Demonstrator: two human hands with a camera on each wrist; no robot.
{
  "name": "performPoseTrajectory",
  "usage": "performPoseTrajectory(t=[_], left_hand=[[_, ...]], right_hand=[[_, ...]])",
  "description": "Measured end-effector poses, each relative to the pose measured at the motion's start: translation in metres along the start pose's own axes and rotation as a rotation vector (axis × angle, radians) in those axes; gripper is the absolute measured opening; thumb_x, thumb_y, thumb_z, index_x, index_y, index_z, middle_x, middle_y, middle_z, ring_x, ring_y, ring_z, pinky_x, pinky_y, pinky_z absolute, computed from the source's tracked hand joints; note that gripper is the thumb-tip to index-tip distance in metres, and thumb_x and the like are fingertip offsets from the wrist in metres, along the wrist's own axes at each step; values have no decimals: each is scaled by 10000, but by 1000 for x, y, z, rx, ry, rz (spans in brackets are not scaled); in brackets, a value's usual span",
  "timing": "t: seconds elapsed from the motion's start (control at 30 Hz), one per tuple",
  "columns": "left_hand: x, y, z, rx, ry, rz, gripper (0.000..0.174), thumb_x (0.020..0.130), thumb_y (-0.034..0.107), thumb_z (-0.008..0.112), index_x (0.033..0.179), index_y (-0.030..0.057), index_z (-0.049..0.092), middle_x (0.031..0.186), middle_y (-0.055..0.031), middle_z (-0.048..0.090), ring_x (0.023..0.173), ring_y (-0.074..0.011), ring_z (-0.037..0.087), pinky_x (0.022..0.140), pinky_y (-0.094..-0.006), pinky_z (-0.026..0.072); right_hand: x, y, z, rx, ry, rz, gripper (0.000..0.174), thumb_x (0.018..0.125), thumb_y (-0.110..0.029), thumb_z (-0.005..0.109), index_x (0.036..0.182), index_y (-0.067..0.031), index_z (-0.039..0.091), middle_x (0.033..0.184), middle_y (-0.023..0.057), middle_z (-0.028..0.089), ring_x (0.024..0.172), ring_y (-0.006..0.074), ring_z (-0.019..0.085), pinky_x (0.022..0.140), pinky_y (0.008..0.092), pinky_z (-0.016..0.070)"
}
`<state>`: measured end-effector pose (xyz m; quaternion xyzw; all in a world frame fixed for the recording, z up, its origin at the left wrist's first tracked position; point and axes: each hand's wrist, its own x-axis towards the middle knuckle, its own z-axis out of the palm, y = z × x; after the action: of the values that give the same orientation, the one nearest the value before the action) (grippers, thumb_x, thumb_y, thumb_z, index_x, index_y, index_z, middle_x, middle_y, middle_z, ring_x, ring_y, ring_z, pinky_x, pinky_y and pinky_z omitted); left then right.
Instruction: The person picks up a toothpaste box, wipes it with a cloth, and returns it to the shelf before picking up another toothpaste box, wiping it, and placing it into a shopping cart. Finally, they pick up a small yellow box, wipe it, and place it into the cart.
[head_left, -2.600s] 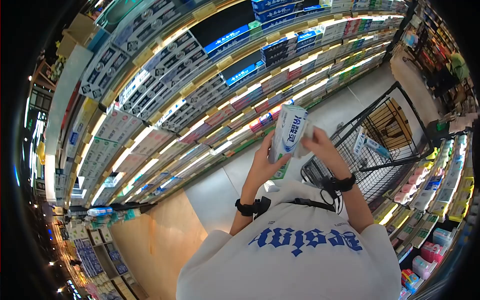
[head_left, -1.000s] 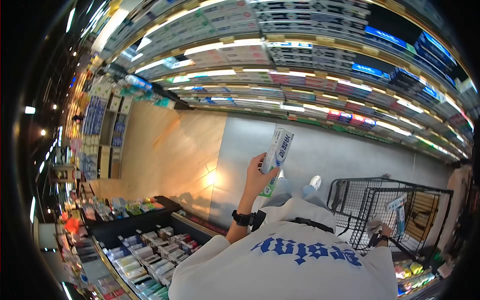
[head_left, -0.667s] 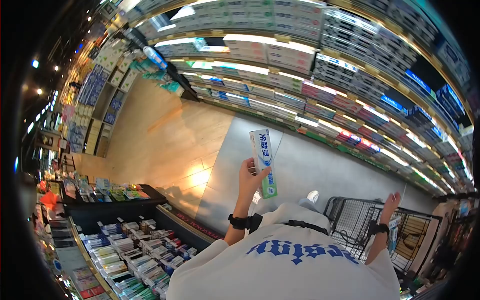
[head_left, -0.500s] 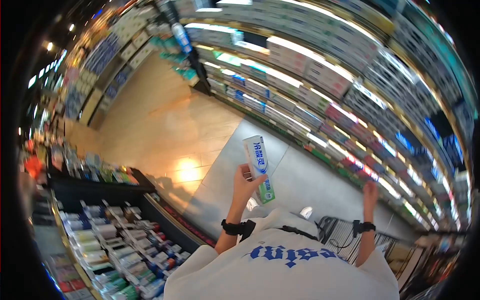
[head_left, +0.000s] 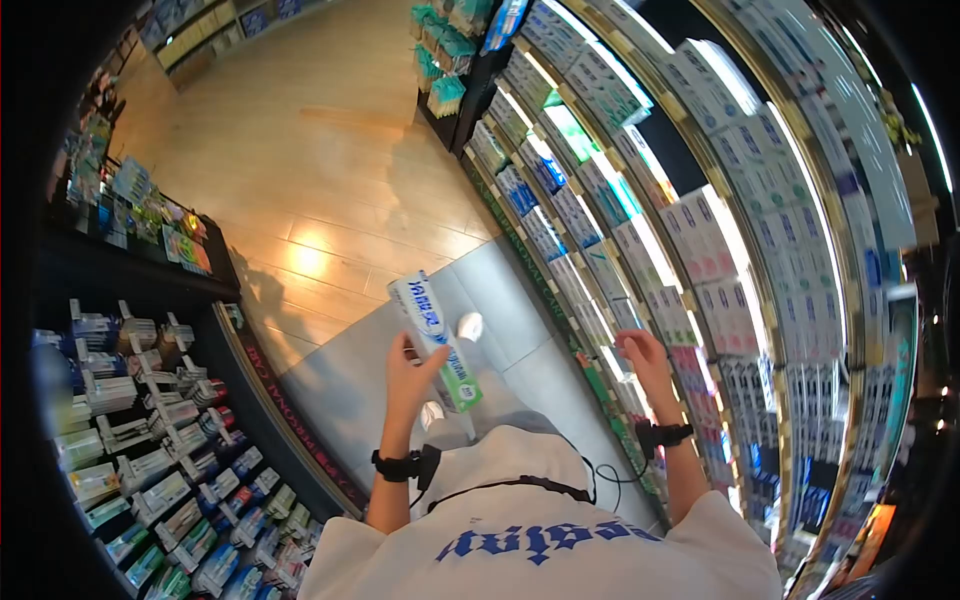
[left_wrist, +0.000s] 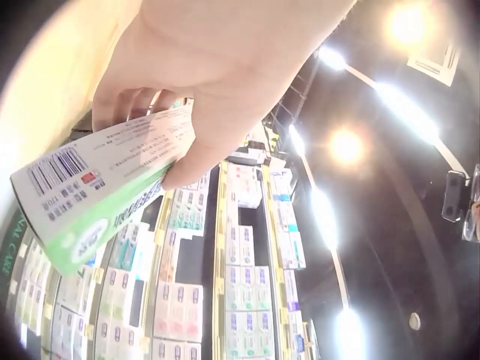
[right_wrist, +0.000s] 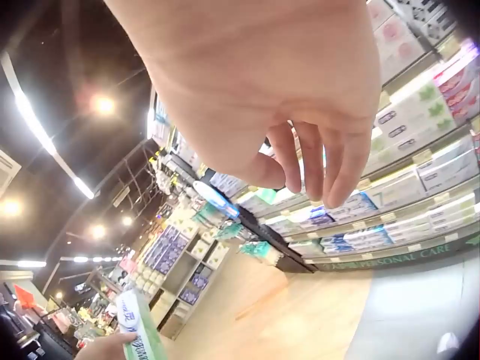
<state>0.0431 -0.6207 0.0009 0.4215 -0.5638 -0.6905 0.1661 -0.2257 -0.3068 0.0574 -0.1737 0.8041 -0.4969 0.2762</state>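
My left hand [head_left: 412, 375] holds a long white, blue and green toothpaste box [head_left: 438, 345] in front of the body, its printed front facing up. In the left wrist view the thumb lies along one side of the box [left_wrist: 90, 180] and the fingers curl behind it, partly hidden. My right hand [head_left: 648, 362] is raised near the lower shelves at the right, holding nothing. The right wrist view shows that hand [right_wrist: 285, 97] with fingers loosely bent, apart from the goods behind them.
Lit shelves [head_left: 690, 230] of boxed toothpaste run along the right. A dark slanted display [head_left: 150, 420] with rows of small packs stands at the left. Wooden floor [head_left: 320, 180] and grey tiles [head_left: 525, 340] lie between. A cable [head_left: 610, 475] loops at the waist.
The right hand has left the box, let go of a pale thing over the cart, and risen with nothing in it. The view has turned left, and the cart is out of sight.
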Motion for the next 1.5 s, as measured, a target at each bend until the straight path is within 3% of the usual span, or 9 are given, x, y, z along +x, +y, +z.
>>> performPoseTrajectory(t=[0.4, 0.5, 0.6, 0.73, 0.97, 1.1, 1.23, 1.37, 1.5], left_hand=[[188, 6, -1, -120, 365, -174, 476, 812, 78, 806, 1177, -24, 517, 1112, -112, 595, 1002, -176, 609, 808, -303, 535], [247, -7, 4, -161, 383, -203, 497, 812, 47, 803, 1202, -27, 503, 1110, -116, 597, 985, -171, 616, 795, -296, 535], [285, -34, 9, -178, 337, -291, 516, 811, 28, 798, 1224, -30, 495, 1106, -116, 601, 969, -169, 623, 788, -292, 535], [339, -64, 13, -192, 298, -365, 525, 815, 27, 788, 1243, -32, 491, 1117, -115, 602, 972, -169, 624, 779, -289, 532], [392, -67, -1, -183, 272, -423, 553, 815, 64, 797, 1263, -29, 487, 1132, -112, 587, 979, -166, 613, 769, -293, 525], [427, -71, -9, -132, 269, -478, 567, 818, 57, 788, 1289, -18, 481, 1115, -109, 594, 982, -167, 613, 771, -290, 524], [438, -79, 2, -42, 250, -494, 593, 822, 49, 784, 1319, -21, 467, 1109, -117, 601, 983, -174, 619, 780, -297, 539], [444, -76, 27, -101, 257, -526, 625, 815, 60, 792, 1335, -29, 456, 1110, -122, 608, 980, -178, 623, 786, -302, 541], [455, -85, 52, -33, 199, -537, 647, 799, 81, 810, 1335, -22, 463, 1123, -128, 611, 991, -186, 620, 815, -318, 522]], right_hand=[[397, -17, 110, -375, -98, -213, 302, 944, -147, 609, 1198, 17, 605, 1164, 162, 666, 1063, 273, 671, 931, 368, 532], [472, -7, 130, -445, -56, -197, 325, 922, -144, 612, 1201, 24, 597, 1169, 180, 641, 1103, 314, 638, 978, 392, 503], [519, 7, 138, -630, 81, -244, 402, 894, -146, 618, 1246, 38, 554, 1294, 242, 550, 1243, 405, 514, 1098, 467, 381], [568, 26, 141, -943, 151, -264, 559, 908, -170, 624, 1368, 79, 424, 1417, 372, 394, 1379, 494, 344, 1144, 504, 301], [633, 31, 125, -1128, 460, -215, 635, 953, -219, 598, 1447, 88, 344, 1513, 377, 290, 1401, 490, 320, 1156, 496, 277], [645, 46, 112, -1102, 546, -89, 619, 964, -217, 584, 1456, 74, 345, 1495, 376, 313, 1393, 488, 330, 1150, 502, 284], [653, 59, 103, -1278, 545, -231, 604, 964, -221, 585, 1461, 40, 363, 1387, 354, 445, 1322, 479, 415, 1115, 498, 328], [670, 49, 101, -1245, 632, -7, 594, 956, -243, 583, 1490, -77, 386, 1305, 299, 542, 1182, 465, 541, 1002, 509, 429], [670, 46, 94, -1160, 631, 207, 509, 986, -253, 522, 1471, -144, 415, 1279, 288, 527, 1156, 447, 529, 979, 522, 418]])
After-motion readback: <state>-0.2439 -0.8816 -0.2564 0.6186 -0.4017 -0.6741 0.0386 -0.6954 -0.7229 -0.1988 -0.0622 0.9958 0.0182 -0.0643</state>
